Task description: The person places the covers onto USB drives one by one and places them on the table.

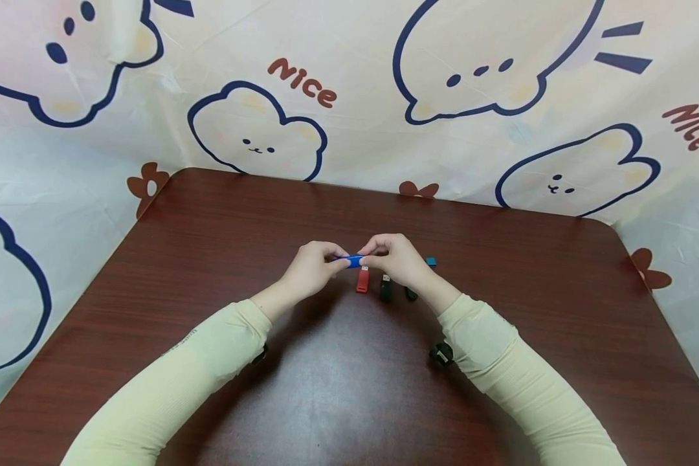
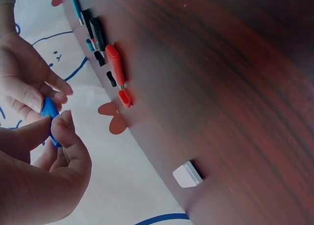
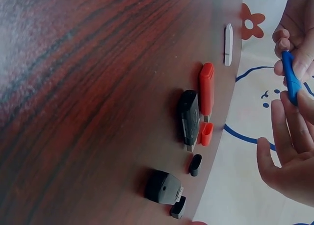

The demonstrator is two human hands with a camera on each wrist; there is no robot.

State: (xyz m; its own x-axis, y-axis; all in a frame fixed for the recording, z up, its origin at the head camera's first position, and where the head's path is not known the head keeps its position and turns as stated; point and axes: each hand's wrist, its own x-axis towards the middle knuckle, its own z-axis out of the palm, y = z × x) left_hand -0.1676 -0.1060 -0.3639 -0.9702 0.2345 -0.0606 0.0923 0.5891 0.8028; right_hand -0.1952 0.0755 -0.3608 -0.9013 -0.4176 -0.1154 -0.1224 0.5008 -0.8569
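Note:
Both hands meet over the far middle of the table around a slim blue USB flash drive (image 1: 354, 261). My left hand (image 1: 307, 268) pinches one end between thumb and fingers. At the other end, my right hand (image 1: 400, 259) holds it between thumb and forefinger, and its other fingers spread loosely in the right wrist view. The blue drive (image 3: 292, 82) looks smooth, with a faint seam across it, and is raised above the tabletop. Fingers cover parts of it in every view. Just below the hands in the head view lies a red USB flash drive (image 1: 362, 281), its plug bare.
A black flash drive (image 3: 190, 118) and a stubby black one (image 3: 163, 187) lie beside the red one, with a red cap (image 3: 206, 134) and black caps (image 3: 195, 164) behind. Farther right is a teal stick (image 2: 75, 8). A white block (image 2: 187, 174) lies apart. Patterned cloth surrounds the table (image 1: 239, 213).

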